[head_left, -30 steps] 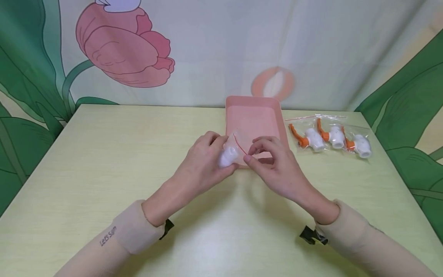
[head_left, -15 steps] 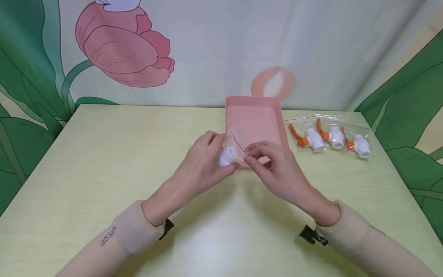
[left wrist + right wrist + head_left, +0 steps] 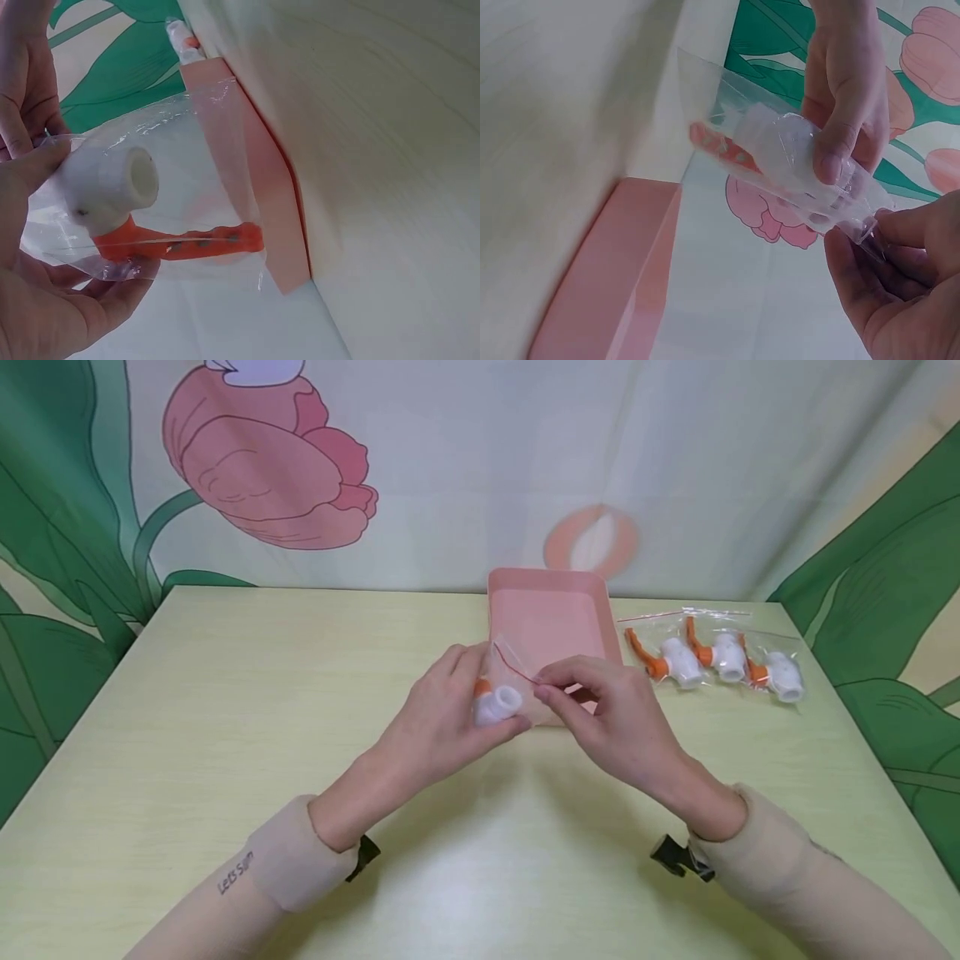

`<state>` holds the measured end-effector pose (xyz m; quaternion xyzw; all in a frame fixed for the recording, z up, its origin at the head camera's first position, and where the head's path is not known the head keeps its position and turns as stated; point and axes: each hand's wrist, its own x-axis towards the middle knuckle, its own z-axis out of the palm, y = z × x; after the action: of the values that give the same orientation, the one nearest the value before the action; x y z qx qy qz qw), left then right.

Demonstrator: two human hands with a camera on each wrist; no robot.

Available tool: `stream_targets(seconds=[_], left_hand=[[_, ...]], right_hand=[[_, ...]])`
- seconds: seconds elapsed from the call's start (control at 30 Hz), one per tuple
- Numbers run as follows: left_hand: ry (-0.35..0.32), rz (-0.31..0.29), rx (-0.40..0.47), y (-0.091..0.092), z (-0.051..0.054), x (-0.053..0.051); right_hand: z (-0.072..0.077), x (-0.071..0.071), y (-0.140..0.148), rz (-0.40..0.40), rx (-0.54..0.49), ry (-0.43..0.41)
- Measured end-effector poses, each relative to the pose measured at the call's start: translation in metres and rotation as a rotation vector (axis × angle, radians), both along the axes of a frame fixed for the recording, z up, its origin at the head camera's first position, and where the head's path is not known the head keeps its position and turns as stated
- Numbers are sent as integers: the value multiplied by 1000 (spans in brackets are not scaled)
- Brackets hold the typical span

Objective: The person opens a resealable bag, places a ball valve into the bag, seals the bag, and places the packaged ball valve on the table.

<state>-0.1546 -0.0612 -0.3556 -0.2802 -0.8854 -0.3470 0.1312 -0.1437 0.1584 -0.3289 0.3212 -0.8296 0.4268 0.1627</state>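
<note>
My left hand [image 3: 438,714] grips a white ball valve with an orange lever handle [image 3: 187,241] through its clear zip bag [image 3: 176,120]. The valve's white body [image 3: 497,706] shows between thumb and fingers, with one round opening towards the head camera. Thumb and forefinger of my right hand [image 3: 618,714] pinch the bag's edge at the end of its red zip line. Both hands hold the bag above the near part of a pink tray [image 3: 549,610]. In the right wrist view, the lever [image 3: 724,146] points away from the pinched edge, inside the bag.
Three more bagged white valves with orange handles lie right of the tray: a left one [image 3: 681,662], a middle one [image 3: 729,657] and a right one [image 3: 785,678]. A curtain with printed flowers [image 3: 277,460] hangs behind the table [image 3: 225,693].
The valve has turned in my left hand, so its round opening and some orange now show. My right hand has risen slightly, still pinching the bag's zip edge, and the red line slants more.
</note>
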Motion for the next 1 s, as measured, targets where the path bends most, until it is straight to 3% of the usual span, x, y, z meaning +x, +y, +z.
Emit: stream_targets(seconds=[0.2,0.47,0.67,0.83,1.0], left_hand=[[-141,-29,75,1,4,2],[-223,-70,165,1,8,2],[-295,-77,195,0,9,2],[-283,-148,259,-4,9,-2],[-234,-257,416,-7,6,-8]], right_hand=[[6,1,2,11,12,-5],[12,3,6,39,-50,-33],[17,3,9,87,-77,-8],[19,2,13,134,-117,-18],[20,3,16,165,-170,-68]])
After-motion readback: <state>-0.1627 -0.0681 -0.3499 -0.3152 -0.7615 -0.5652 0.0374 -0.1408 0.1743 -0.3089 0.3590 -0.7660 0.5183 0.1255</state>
